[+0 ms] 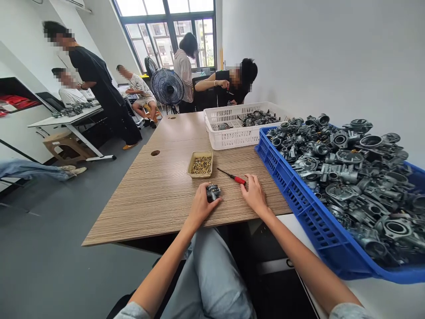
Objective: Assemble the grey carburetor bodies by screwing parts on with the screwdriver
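Observation:
My left hand (200, 207) is closed around a small grey metal carburetor (213, 191), held at the near edge of the wooden table. To its right, my right hand (255, 194) rests low over the tabletop, thumb and forefinger at the end of a screwdriver's red handle (239, 180). The screwdriver's dark shaft points away to the left, along the table. Just beyond the carburetor sits a small beige tray (199, 176) filled with many small brass-coloured parts.
A blue crate (288, 190) heaped with carburetors (345, 157) stands close on my right. Behind it is a white basket (229, 141) with more parts. A co-worker (229, 86) sits at the table's far end; a fan (168, 87) and other people are beyond.

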`<state>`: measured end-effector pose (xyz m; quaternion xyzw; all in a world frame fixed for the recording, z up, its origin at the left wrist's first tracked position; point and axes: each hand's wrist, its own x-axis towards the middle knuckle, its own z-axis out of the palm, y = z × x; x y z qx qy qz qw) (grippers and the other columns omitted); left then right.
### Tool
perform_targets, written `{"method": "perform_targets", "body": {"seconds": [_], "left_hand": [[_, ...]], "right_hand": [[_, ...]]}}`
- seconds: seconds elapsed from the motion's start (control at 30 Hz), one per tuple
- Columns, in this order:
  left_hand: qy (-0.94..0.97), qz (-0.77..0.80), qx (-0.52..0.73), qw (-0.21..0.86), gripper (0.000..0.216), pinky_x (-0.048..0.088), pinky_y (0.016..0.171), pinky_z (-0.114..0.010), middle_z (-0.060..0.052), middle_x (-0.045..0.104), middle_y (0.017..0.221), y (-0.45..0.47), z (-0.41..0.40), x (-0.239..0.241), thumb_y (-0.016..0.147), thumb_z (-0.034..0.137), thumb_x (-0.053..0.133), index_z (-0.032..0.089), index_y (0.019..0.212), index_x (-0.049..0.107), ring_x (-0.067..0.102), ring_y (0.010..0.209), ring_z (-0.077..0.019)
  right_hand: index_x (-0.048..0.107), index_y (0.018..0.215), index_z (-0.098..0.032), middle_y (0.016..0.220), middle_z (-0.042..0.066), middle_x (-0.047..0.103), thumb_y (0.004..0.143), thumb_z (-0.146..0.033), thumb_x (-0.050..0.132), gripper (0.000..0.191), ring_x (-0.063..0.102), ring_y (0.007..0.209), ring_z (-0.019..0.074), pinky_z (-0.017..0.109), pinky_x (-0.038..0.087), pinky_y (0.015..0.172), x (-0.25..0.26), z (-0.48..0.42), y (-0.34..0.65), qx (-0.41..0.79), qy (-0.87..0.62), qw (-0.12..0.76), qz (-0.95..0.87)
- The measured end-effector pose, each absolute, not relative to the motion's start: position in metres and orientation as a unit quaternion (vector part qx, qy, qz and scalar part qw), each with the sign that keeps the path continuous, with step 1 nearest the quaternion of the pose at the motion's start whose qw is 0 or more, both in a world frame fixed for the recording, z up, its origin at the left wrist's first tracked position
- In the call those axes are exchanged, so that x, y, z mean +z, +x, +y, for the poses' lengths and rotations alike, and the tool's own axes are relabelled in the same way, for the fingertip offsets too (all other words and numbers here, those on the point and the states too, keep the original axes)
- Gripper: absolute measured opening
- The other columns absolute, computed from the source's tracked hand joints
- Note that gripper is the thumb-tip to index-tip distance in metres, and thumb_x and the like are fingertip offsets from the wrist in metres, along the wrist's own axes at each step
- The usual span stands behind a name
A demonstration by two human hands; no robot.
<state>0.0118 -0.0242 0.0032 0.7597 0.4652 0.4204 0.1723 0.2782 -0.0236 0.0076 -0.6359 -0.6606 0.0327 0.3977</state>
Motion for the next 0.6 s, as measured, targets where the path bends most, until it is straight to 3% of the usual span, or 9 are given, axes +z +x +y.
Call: {"method": "perform_targets", "body": {"seconds": [0.13, 0.27, 0.47, 0.6], "left_hand": [[0.771, 0.467, 0.411, 0.136, 0.062, 0.051, 0.117, -0.054, -0.013, 0.063, 0.139, 0.014, -0.020, 0.002, 0.086, 0.038, 0.091, 0.026, 0.134, 0.054, 0.062, 0.134, -0.0352], [0.786, 0.458, 0.399, 0.114, 0.067, 0.047, 0.121, -0.054, -0.015, 0.058, 0.150, 0.015, -0.024, 0.006, 0.086, 0.042, 0.091, 0.026, 0.140, 0.055, 0.057, 0.142, -0.0370], [0.801, 0.447, 0.374, 0.134, 0.059, 0.047, 0.122, -0.053, -0.012, 0.061, 0.150, 0.015, -0.027, 0.014, 0.102, 0.044, 0.072, 0.032, 0.157, 0.052, 0.060, 0.139, -0.0338], [0.802, 0.430, 0.378, 0.171, 0.052, 0.050, 0.121, -0.047, -0.012, 0.063, 0.148, 0.012, -0.026, 0.012, 0.106, 0.043, 0.066, 0.031, 0.155, 0.057, 0.063, 0.138, -0.0309]], "right_hand": [[0.061, 0.147, -0.022, 0.137, 0.016, 0.064, 0.102, -0.034, 0.058, 0.046, 0.063, 0.124, 0.0337, 0.048, 0.055, 0.104, 0.002, -0.019, 0.279, 0.037, -0.650, 0.369, -0.663], [0.069, 0.134, -0.023, 0.127, 0.015, 0.069, 0.103, -0.033, 0.060, 0.034, 0.062, 0.118, 0.0338, 0.046, 0.054, 0.099, 0.005, -0.014, 0.276, 0.049, -0.650, 0.326, -0.685], [0.070, 0.124, -0.022, 0.123, 0.016, 0.071, 0.101, -0.027, 0.058, 0.027, 0.065, 0.112, 0.0317, 0.038, 0.050, 0.090, 0.010, -0.016, 0.270, 0.075, -0.668, 0.304, -0.675], [0.071, 0.105, -0.020, 0.096, 0.015, 0.075, 0.106, -0.029, 0.047, 0.026, 0.069, 0.088, 0.0277, 0.035, 0.044, 0.079, 0.014, -0.013, 0.271, 0.125, -0.683, 0.303, -0.653]]}}
